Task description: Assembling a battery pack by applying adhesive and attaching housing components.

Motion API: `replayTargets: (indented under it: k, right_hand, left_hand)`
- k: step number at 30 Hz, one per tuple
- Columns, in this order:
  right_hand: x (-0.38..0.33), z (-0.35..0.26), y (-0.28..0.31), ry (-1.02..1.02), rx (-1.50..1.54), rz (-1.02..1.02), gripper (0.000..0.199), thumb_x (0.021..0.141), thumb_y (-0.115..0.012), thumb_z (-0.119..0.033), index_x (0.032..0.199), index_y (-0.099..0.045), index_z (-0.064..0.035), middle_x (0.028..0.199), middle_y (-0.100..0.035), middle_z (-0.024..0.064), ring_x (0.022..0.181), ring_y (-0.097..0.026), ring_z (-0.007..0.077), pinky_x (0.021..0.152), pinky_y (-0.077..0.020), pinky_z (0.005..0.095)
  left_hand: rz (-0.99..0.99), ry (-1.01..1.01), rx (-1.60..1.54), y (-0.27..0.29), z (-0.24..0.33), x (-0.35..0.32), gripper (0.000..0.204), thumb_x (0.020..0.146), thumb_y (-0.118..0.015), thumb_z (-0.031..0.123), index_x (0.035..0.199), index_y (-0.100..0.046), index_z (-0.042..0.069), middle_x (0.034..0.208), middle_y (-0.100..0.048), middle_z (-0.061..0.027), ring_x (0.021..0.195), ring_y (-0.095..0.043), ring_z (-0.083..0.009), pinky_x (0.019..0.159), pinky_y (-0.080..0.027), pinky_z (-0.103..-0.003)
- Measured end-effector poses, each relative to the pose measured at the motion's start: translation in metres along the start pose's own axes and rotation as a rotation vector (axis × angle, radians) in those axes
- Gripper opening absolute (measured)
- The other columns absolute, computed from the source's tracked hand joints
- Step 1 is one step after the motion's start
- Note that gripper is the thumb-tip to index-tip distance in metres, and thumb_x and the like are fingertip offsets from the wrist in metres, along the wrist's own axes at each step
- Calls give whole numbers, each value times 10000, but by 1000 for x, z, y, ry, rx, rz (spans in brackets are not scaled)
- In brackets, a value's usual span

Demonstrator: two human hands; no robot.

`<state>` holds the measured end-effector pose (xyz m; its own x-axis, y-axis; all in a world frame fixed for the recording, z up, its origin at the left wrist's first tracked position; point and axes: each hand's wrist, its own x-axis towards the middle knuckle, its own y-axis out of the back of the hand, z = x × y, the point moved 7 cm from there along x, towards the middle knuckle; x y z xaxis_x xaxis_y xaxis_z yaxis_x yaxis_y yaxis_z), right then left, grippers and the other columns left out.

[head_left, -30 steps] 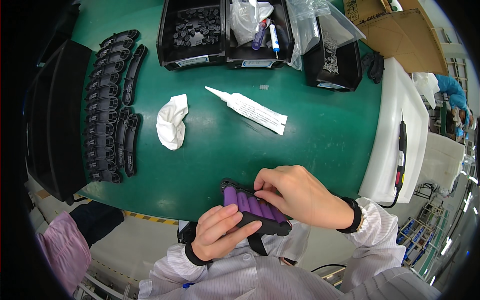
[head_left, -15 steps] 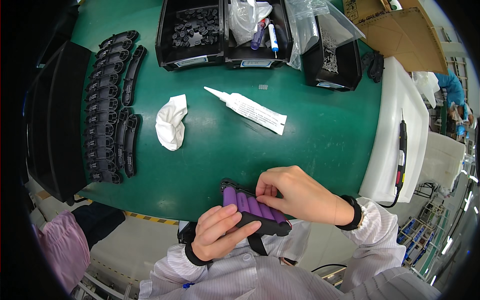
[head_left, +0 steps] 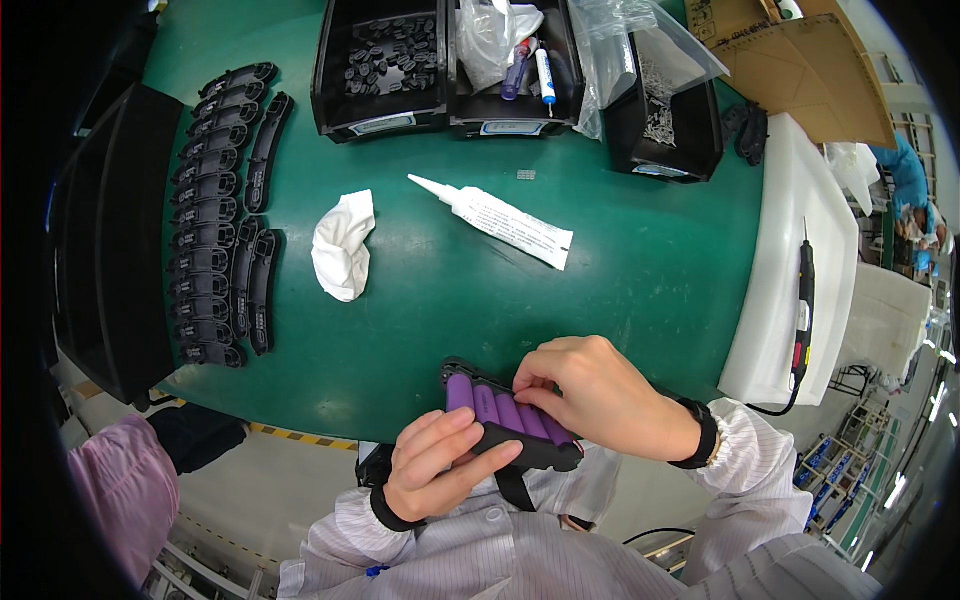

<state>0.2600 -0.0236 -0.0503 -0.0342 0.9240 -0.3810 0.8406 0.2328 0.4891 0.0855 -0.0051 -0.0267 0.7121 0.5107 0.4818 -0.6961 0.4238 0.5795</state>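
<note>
A black holder with a row of purple cylindrical cells [head_left: 503, 416] rests at the near edge of the green table [head_left: 640, 270]. My left hand [head_left: 432, 468] grips the holder from below, thumb along its near side. My right hand [head_left: 596, 394] lies over the right part of the pack, fingertips pressing on the cells. Both wrists wear black straps and white sleeves.
A white tube of adhesive [head_left: 497, 213] and a crumpled white cloth [head_left: 342, 246] lie mid-table. Rows of black curved plastic parts [head_left: 214, 214] line the left. Black bins [head_left: 380, 62] with small parts and bags stand at the back. A white tray [head_left: 795, 260] with a pen-like tool [head_left: 803, 305] sits at right.
My right fingers have shifted slightly along the cells. The pack and left hand stay almost where they were.
</note>
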Motion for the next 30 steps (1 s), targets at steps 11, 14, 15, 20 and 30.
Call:
replayTargets:
  k: [11,14,15,20,30]
  right_hand:
    - [-28,10,41,-69,25,306,97,844,-693,-25,938,-705,-9,863,-706,126,742,-682,231,648,-528,300]
    - [-41,14,65,5,-154,519,81,832,-684,-27,907,-676,3,823,-675,140,711,-629,297,637,-500,378]
    - [-44,12,79,27,-201,613,80,832,-672,-4,911,-673,6,850,-676,141,742,-637,309,660,-506,377]
    - [-38,18,167,131,-423,1095,150,884,-554,56,983,-664,31,949,-675,187,861,-657,344,756,-520,367]
    - [52,83,179,86,-775,820,90,783,-603,-51,847,-659,-20,868,-612,150,907,-606,343,767,-508,437]
  left_hand:
    - [-12,36,10,-2,1,-1,471,690,-675,-91,1031,-784,214,1139,-544,-39,1128,-588,-232,955,-505,-386]
    - [3,39,-6,-3,2,4,468,684,-669,-103,1019,-786,202,1130,-550,-45,1126,-593,-243,952,-508,-401]
    - [9,24,-4,-2,3,5,468,684,-669,-103,1019,-786,202,1130,-550,-45,1126,-593,-243,952,-508,-401]
    - [6,37,-11,4,3,15,452,647,-675,-117,1002,-783,141,1131,-560,-80,1101,-604,-301,949,-517,-433]
    - [57,15,-100,11,14,29,414,680,-754,9,1072,-756,143,983,-629,-98,977,-655,-282,834,-537,-390]
